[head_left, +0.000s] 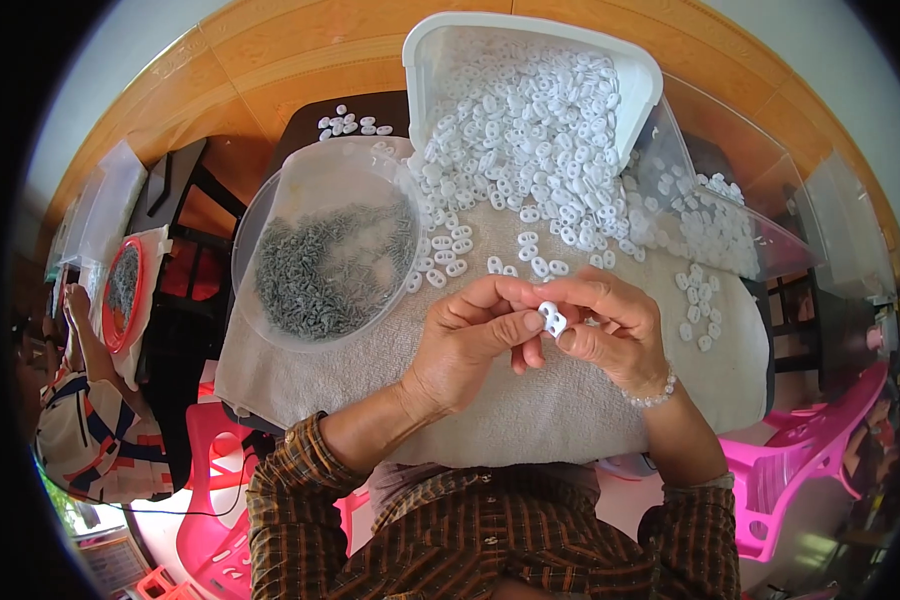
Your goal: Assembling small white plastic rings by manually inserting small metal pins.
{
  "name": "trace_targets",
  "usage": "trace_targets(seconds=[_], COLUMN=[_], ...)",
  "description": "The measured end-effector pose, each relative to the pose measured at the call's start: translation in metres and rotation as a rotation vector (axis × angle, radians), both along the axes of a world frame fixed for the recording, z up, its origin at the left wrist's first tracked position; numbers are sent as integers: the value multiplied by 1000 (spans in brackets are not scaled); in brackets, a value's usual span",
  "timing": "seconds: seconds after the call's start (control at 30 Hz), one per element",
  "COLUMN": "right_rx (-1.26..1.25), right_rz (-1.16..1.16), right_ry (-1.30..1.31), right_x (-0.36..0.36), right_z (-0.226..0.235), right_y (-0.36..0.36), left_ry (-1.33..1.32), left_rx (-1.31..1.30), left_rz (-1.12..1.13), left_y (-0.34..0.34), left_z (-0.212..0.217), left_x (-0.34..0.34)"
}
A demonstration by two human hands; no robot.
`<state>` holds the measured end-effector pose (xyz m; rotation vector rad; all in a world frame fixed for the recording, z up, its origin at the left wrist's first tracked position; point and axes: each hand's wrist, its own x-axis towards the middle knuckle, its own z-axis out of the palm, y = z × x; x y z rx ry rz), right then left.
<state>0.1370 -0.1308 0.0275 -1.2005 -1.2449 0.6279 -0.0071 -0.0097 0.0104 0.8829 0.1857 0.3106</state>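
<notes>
In front of my chest, over the towel, both hands meet at a small white two-hole plastic piece [552, 319]. My left hand [470, 335] pinches it with the thumb over its left side. From the other side, my right hand [615, 325], with a beaded bracelet at the wrist, has its thumb and index finger closed around the piece's right edge. Whether anything else sits inside the right fingers is hidden. Similar loose white pieces [540, 267] lie just beyond my fingertips. To the left stands a round clear tub [245, 270] holding a heap of small grey screws [315, 270].
A tipped white bin [422, 60] spills many white pieces onto the beige towel [440, 430]. At right is a clear box [770, 225] with more pieces. Pink chairs [780, 470] flank the table. On the far left, another person's arm [95, 335] is beside a red-rimmed tray [136, 310].
</notes>
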Motion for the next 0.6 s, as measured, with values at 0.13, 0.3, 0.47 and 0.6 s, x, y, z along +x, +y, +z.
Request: trace_targets(seconds=[0.13,0.3,0.47,0.6], right_rx=[-32,-33,-38,-31], right_rz=[-21,-27,-8,-16], right_ry=[-14,-79,-75,-23], right_x=[0,1,2,3], right_z=[-1,0,-3,-7], right_y=[-2,-2,-2,-3], left_ry=[-2,17,21,36], left_rx=[-11,-12,2,-50], left_rz=[1,7,-15,-64], left_y=[0,0,1,2], left_z=[1,4,5,4], left_x=[1,2,1,0])
